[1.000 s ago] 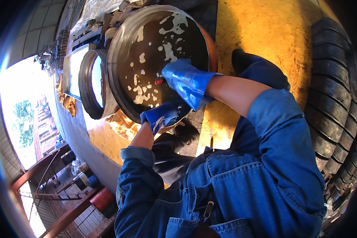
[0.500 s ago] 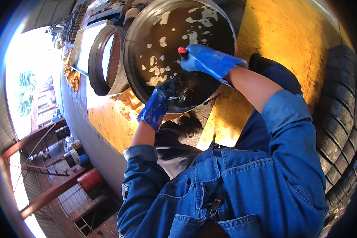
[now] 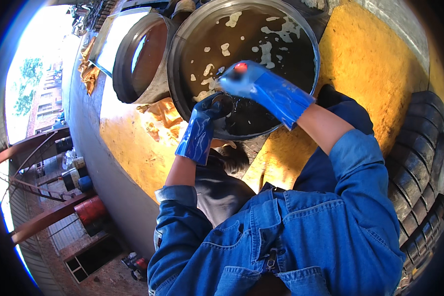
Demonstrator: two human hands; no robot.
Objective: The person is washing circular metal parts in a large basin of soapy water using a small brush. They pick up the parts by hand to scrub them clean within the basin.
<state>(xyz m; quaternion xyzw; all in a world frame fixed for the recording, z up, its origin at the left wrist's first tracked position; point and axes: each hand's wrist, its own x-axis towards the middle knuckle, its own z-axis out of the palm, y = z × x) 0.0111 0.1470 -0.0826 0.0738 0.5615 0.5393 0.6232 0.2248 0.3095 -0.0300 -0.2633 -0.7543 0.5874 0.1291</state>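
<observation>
Both my hands wear blue rubber gloves over a wide round tub [image 3: 174,74] of murky brown liquid with pale foam patches. My right hand [image 3: 244,81] is closed around a handle with a red and black end [image 3: 240,68]; its working end is hidden, so the kind of tool cannot be told. Lower and to the left, my left hand [image 3: 205,116] has its dark, wet fingers curled round a dark, roundish part [image 3: 223,105] near the tub's near rim. The two hands nearly meet, and the right one is blurred by motion.
Left of the tub stands a second round drum [image 3: 158,64] with reddish-brown liquid. Crumpled orange-yellow cloth [image 3: 163,121] lies beside it on the yellow floor [image 3: 128,138]. Large black tyres [image 3: 414,148] stand at the right. A red barrel [image 3: 90,209] is at the far left.
My right hand has swung down and left, towards my left hand, with the red-ended handle in it. The view has shifted, so the tub sits further right.
</observation>
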